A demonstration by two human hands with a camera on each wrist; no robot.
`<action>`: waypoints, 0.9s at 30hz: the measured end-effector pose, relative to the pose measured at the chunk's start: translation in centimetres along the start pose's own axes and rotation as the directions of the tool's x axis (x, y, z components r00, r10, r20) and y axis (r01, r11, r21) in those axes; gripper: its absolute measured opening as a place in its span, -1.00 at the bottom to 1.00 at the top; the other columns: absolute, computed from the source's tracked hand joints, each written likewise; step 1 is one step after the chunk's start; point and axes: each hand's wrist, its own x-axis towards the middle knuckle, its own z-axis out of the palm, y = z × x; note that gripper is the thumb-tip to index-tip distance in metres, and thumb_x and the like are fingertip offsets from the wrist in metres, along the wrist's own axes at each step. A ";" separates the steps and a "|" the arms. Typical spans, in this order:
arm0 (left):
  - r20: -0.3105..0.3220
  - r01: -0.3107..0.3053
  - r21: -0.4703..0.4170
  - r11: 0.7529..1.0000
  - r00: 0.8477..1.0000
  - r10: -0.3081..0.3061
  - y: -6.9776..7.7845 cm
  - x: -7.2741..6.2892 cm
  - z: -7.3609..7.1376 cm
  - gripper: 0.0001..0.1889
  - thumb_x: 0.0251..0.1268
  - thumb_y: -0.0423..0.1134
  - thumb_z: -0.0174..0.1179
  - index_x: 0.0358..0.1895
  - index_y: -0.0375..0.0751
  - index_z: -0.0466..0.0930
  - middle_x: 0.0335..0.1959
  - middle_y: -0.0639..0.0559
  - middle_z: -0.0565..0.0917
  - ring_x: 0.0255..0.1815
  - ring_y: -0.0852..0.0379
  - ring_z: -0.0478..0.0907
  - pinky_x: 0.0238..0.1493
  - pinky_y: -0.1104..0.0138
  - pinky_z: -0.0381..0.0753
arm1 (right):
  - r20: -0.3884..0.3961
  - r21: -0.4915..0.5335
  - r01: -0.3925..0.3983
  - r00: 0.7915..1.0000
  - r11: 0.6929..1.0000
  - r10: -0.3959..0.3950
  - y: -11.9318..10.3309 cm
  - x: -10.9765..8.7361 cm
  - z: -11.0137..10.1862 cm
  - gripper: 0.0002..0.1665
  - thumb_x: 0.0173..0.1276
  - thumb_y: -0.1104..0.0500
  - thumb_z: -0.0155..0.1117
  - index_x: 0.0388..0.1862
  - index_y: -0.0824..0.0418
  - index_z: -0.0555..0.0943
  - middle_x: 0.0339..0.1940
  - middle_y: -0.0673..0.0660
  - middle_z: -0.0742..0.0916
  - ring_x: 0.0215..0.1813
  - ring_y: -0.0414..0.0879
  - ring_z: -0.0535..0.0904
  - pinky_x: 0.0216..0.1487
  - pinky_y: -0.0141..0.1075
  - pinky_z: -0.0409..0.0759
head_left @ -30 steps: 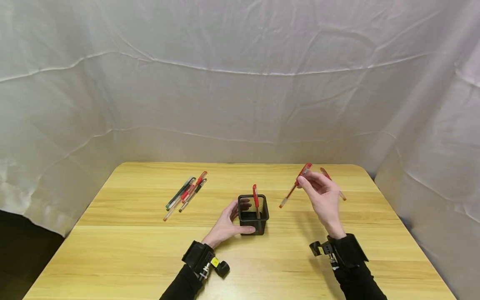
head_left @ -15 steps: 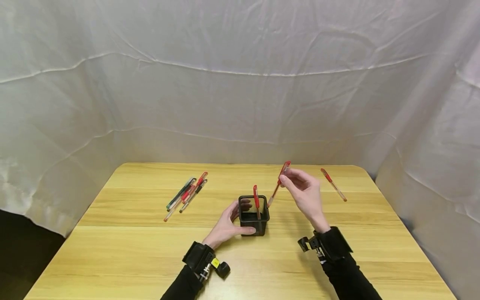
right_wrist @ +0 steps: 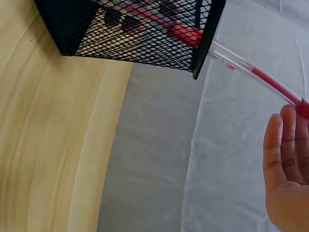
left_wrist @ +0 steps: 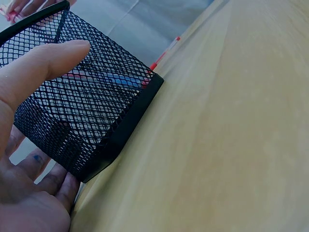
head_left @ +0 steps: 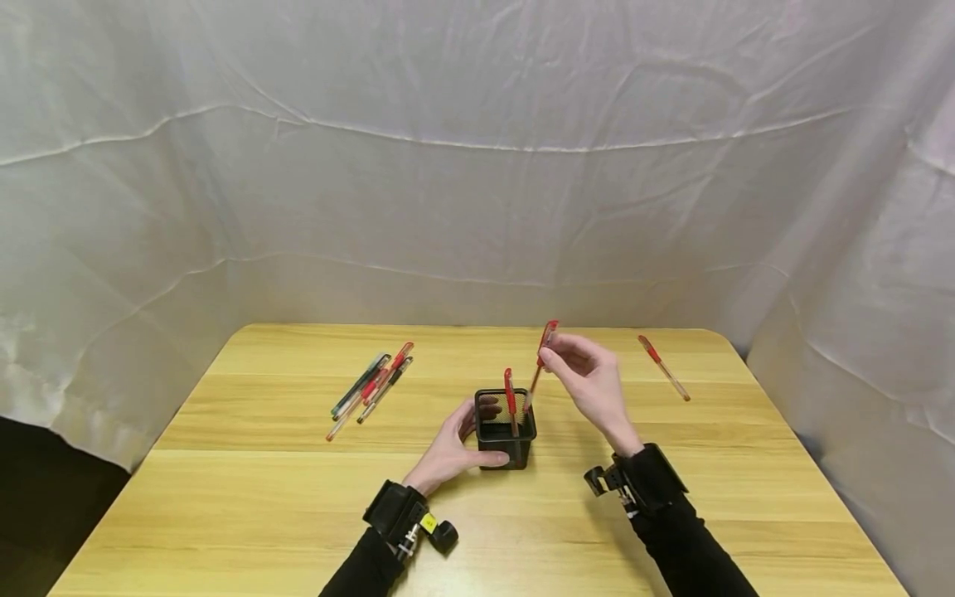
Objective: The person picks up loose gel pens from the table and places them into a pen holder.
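In the head view, my left hand (head_left: 448,453) holds a square black mesh pen holder (head_left: 490,444) upright on the table, thumb across its near wall and fingers behind it. One red gel pen (head_left: 510,390) stands inside, leaning on the rim. My right hand (head_left: 592,385) pinches a second red gel pen (head_left: 547,335) high up near its red grip, tilted, its lower tip at the holder's right rim. The right wrist view has this pen's clear barrel (right_wrist: 273,84) beside the holder's opening; whether the tip is inside is hard to tell.
Left of the holder, several gel pens (head_left: 384,381) with red, black and dark green parts lie in a loose pile on the wooden table (head_left: 246,497). Another red pen (head_left: 664,369) lies alone at the right. Pale cloth (head_left: 477,207) hangs behind the table.
My right hand has carried its red pen leftward, from above the table to the holder's rim, and the pen has become steeper. My left hand and the holder stay nearly still.
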 end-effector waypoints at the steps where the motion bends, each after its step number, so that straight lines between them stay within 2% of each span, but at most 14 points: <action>1: 0.000 -0.001 0.001 1.000 1.000 0.001 0.0 0.0 0.0 -0.08 0.00 -0.24 0.57 0.48 -0.13 0.28 0.43 -0.08 0.47 0.50 -0.03 0.34 0.57 -0.01 0.19 | 0.007 -0.016 -0.009 1.000 1.000 0.009 0.1 0.0 0.0 -0.77 0.39 0.36 0.30 -0.05 0.50 0.64 -0.21 0.02 0.80 -0.21 -0.37 0.70 -0.09 -0.49 0.71; 4: -0.001 -0.002 0.004 1.000 1.000 0.002 0.0 0.0 0.0 -0.10 0.02 -0.25 0.56 0.48 -0.14 0.28 0.43 -0.08 0.47 0.50 -0.04 0.34 0.57 -0.03 0.20 | 0.025 -0.068 -0.011 1.000 0.998 0.012 0.3 0.1 0.2 -0.77 0.39 0.32 0.32 -0.04 0.46 0.66 -0.16 0.32 0.78 -0.19 -0.40 0.68 -0.07 -0.51 0.69; 6: -0.003 0.003 0.006 1.000 1.000 -0.002 0.0 0.0 0.0 -0.09 0.02 -0.24 0.56 0.49 -0.12 0.28 0.43 -0.07 0.47 0.50 -0.04 0.34 0.58 -0.04 0.19 | 0.036 -0.119 0.001 0.999 0.993 0.003 0.4 0.0 0.3 -0.77 0.40 0.30 0.32 -0.04 0.42 0.68 -0.15 0.40 0.77 -0.19 -0.42 0.67 -0.08 -0.51 0.67; 11: -0.007 0.001 0.008 1.000 1.000 -0.001 0.0 0.1 0.0 -0.07 0.01 -0.23 0.57 0.49 -0.11 0.27 0.43 -0.04 0.48 0.49 -0.04 0.35 0.58 -0.05 0.20 | 0.060 -0.232 0.013 0.998 0.973 0.001 0.5 -0.2 0.8 -0.79 0.39 0.27 0.34 -0.06 0.35 0.70 -0.19 0.31 0.80 -0.20 -0.38 0.66 -0.13 -0.46 0.66; 20: -0.005 -0.012 0.004 1.000 1.000 0.012 -0.2 0.1 0.0 -0.08 0.02 -0.25 0.56 0.50 -0.11 0.27 0.42 -0.05 0.48 0.48 -0.06 0.36 0.56 -0.06 0.22 | 0.084 -0.325 -0.030 0.995 0.945 0.061 0.7 -0.5 1.3 -0.80 0.36 0.22 0.38 -0.08 0.29 0.74 -0.22 0.23 0.82 -0.22 -0.06 0.72 -0.19 -0.42 0.64; 27: -0.002 -0.019 0.000 1.000 1.000 0.019 -0.1 0.1 -0.1 -0.09 0.03 -0.27 0.55 0.49 -0.14 0.27 0.42 -0.07 0.48 0.47 -0.07 0.37 0.56 -0.06 0.22 | 0.122 -0.357 -0.032 0.989 0.934 0.081 0.7 -0.6 1.5 -0.80 0.34 0.26 0.39 -0.09 0.30 0.74 -0.23 0.23 0.82 -0.30 -0.11 0.71 -0.25 -0.44 0.64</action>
